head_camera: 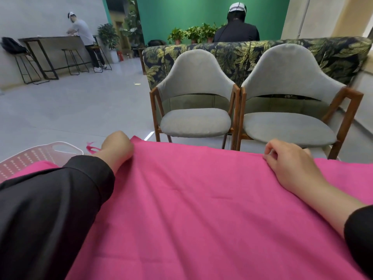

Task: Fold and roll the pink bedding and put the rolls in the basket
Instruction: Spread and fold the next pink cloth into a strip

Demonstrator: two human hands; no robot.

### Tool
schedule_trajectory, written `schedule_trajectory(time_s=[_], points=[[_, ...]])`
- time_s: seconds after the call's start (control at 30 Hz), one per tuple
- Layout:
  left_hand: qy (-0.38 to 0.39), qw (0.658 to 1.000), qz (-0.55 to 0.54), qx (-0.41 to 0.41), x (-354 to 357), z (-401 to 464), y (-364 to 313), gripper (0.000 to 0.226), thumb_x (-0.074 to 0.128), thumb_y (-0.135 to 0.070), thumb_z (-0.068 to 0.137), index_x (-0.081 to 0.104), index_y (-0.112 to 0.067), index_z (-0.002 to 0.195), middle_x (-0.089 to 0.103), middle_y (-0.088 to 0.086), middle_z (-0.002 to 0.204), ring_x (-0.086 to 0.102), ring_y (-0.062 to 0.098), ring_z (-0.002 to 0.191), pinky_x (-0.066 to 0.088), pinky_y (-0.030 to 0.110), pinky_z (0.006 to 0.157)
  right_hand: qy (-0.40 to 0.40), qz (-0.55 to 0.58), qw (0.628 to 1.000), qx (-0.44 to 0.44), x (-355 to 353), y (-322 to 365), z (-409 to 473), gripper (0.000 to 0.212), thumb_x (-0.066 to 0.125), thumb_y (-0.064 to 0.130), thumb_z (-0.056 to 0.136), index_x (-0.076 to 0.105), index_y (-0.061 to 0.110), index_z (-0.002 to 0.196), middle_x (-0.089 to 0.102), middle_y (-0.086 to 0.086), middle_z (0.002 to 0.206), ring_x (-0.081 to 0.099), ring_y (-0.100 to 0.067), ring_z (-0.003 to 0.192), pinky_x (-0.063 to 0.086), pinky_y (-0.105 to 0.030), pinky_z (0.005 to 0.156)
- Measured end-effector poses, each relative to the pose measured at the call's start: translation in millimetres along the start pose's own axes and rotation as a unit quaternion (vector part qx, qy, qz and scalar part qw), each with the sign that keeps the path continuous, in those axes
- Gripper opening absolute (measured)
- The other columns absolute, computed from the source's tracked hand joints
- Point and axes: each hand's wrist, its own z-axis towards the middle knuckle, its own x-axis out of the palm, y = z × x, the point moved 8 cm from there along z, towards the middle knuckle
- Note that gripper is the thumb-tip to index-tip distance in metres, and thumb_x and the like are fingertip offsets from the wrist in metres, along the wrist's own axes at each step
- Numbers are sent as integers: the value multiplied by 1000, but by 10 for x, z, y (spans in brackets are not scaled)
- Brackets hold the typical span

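The pink bedding (pixel 201 209) is the largest thing here, spread flat and filling the view from 3 o'clock round through 6 to 8 o'clock, with soft creases running away from the person and its far edge lying straight across the middle. What it lies on is hidden beneath it.

Beyond that edge, at 12 to 2 o'clock, two grey chairs (pixel 195 120) with wooden frames stand side by side, touching, and a leaf-patterned sofa back (pixel 333 55) runs behind them. A green wall (pixel 181 15) rises at 12 o'clock with potted plants (pixel 193 34) before it and a person in black (pixel 237 31) seated facing away. At 10 o'clock another person (pixel 82 31) leans at a high counter with stools (pixel 70 59) beside it.

At 9 o'clock the pale basket (pixel 30 158) sits at the bedding's left edge, its handle slot toward the chairs; pink cloth overlaps its near side.

The left hand (pixel 117 150), in a black sleeve, is curled over the bedding's far edge at 11 o'clock, gripping it. The right hand (pixel 290 162) pinches the same edge at 2 o'clock, fingers bent round the hem.
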Motion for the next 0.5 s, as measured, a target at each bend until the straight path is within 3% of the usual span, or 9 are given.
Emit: schedule_trajectory(time_s=[0.07,0.13,0.17,0.23,0.3,0.4,0.5], points=[[-77,991,66,84,-85,-135,-209,8,52,-11,94,52,-6,101,55,17,103,51,36,85,37,42,71,13,-21,1000,4,16,-4,9,8,59,31,94,57,30,86,56,8,83,54,-21,89,32,-36,74],[-147,966,113,181,-128,-383,-550,21,54,-18,91,58,-15,112,55,11,108,55,34,95,42,43,74,23,-42,999,5,31,16,11,11,55,34,94,61,30,86,55,8,84,53,-20,89,32,-35,75],[-139,955,97,242,-81,-520,-771,23,53,-22,92,62,-19,114,57,8,112,57,33,100,44,43,78,25,-45,999,7,31,21,13,12,54,34,94,63,30,86,55,8,85,54,-20,90,32,-35,75],[-36,946,35,321,181,-764,-1129,28,47,-29,97,65,-23,116,59,4,115,58,29,107,49,41,85,31,-42,999,13,28,21,10,11,54,32,92,65,30,89,56,7,88,55,-21,94,31,-35,76],[21,941,22,338,407,-933,-1307,31,41,-29,101,64,-24,121,60,2,119,57,28,109,49,42,87,40,-39,998,19,26,17,5,11,55,27,90,65,28,95,59,6,93,55,-22,100,33,-35,78],[-34,950,19,311,486,-943,-1255,33,38,-17,100,65,-25,117,63,-2,119,53,28,109,38,38,78,43,-29,998,26,23,-3,1,15,55,22,90,64,27,100,63,4,102,55,-22,105,33,-36,79],[-36,952,25,304,503,-878,-1288,33,37,-13,98,64,-25,111,63,-2,115,49,28,105,32,38,74,41,-17,999,29,43,-43,12,17,53,18,90,64,26,101,63,4,103,55,-22,105,31,-35,78]])
